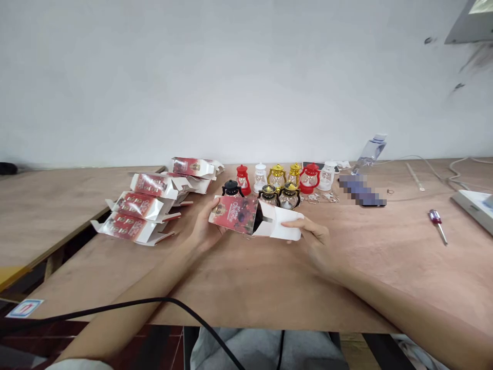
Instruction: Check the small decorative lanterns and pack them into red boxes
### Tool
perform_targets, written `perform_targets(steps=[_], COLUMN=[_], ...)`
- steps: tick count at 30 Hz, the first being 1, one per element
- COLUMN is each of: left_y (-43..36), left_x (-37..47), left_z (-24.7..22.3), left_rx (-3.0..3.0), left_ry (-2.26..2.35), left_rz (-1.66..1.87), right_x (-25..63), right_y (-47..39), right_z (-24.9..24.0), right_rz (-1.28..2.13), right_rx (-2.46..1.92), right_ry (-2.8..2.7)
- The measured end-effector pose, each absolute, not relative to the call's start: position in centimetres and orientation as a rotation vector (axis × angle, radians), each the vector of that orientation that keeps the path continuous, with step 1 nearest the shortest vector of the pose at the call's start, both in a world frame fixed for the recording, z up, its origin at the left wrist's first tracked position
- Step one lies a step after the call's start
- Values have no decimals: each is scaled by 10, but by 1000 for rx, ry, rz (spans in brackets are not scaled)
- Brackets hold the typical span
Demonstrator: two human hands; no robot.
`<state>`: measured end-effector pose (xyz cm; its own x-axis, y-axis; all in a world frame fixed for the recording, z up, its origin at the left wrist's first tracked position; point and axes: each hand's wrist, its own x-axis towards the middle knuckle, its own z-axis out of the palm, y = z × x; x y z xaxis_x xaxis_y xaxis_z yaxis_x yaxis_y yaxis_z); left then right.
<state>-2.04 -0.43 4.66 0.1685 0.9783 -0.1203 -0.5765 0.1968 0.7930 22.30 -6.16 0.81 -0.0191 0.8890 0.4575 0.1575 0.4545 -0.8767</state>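
A red printed cardboard box (235, 213) is held between my hands above the table, its open end facing right. My left hand (208, 228) grips the box's left end. On the right, my right hand (314, 236) pinches the white flap or insert (283, 226) that extends from the opening. Something dark shows inside the box; I cannot make out what. Just behind stand small lanterns: a black one (232, 188) and two black-and-gold ones (289, 195). Further back are red (309, 178), white (260, 178) and gold lanterns (276, 177).
Several red boxes (131, 205) with raised flaps lie at the left. Small metal hooks (314, 197) lie by the lanterns. To the right are a blurred phone (362, 191), a tilted bottle (370, 153), a screwdriver (437, 223) and a white tray (475, 205). A black cable (169, 299) crosses in front.
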Motion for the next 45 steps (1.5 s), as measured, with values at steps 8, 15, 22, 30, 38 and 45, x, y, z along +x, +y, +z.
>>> perform_targets(steps=[8, 15, 22, 30, 38, 45], left_y=[-2, -7, -18, -42, -18, 3], left_x=[-21, -15, -12, -8, -18, -37], left_z=[46, 38, 31, 40, 58, 68], left_rx=[744, 914, 1297, 1839, 1258, 1001], left_ry=[860, 783, 587, 347, 510, 616], left_rz=[1278, 1332, 1465, 1570, 1766, 1709], right_x=[223, 219, 215, 213, 242, 284], right_y=[-67, -59, -52, -54, -38, -20], right_z=[11, 6, 4, 0, 21, 51], right_rz=[968, 894, 1106, 1344, 885, 651], right_rx=[-945, -1053, -1030, -983, -980, -940], right_ry=[-1701, -1621, -1380, -1266, -1240, -1095])
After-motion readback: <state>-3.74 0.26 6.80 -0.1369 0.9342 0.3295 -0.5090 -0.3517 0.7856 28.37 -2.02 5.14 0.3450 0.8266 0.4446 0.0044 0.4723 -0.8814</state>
